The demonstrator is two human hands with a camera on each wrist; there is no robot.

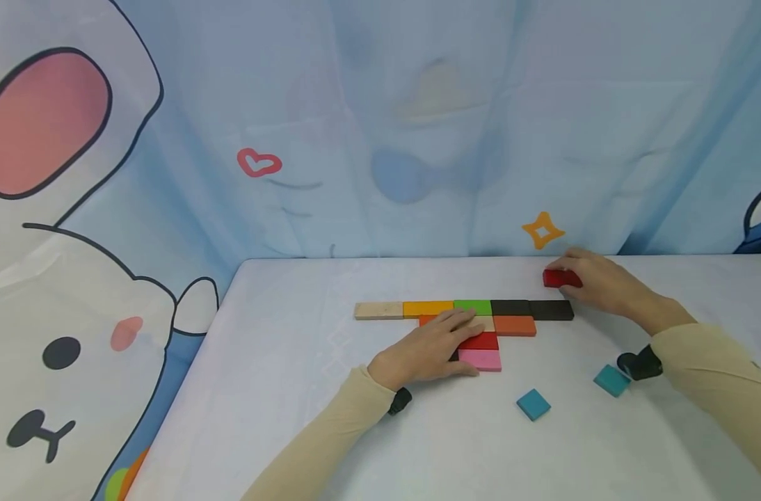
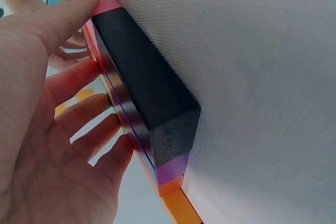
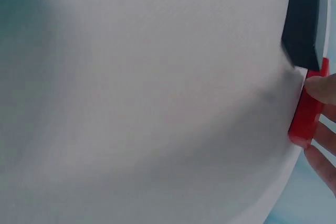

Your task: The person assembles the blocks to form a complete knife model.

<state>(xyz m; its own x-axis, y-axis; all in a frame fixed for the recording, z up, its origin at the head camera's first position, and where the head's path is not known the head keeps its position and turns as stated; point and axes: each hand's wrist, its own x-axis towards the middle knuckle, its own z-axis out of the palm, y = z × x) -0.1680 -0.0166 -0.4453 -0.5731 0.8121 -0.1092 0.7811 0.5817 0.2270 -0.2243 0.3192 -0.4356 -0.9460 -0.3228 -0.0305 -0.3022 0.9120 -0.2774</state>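
Flat coloured blocks lie in adjoining rows on the white table. The back row runs from a beige block (image 1: 379,311) through a yellow-orange block (image 1: 428,309) and a green block (image 1: 472,306) to two black blocks (image 1: 552,310). Toward the front come an orange block (image 1: 515,326), a red block (image 1: 481,342) and a pink block (image 1: 481,360). My left hand (image 1: 421,353) rests over their left side, fingers extended, thumb on the pink block beside a black block (image 2: 142,72). Behind the back row's right end, my right hand (image 1: 599,282) pinches another red block (image 1: 561,278) between thumb and fingers.
Two loose teal blocks (image 1: 533,404) lie on the table (image 1: 261,403) at the front right, one near my right sleeve. Black wrist cameras (image 1: 643,363) sit under both wrists. A blue printed curtain (image 1: 355,125) hangs along the table's back edge.
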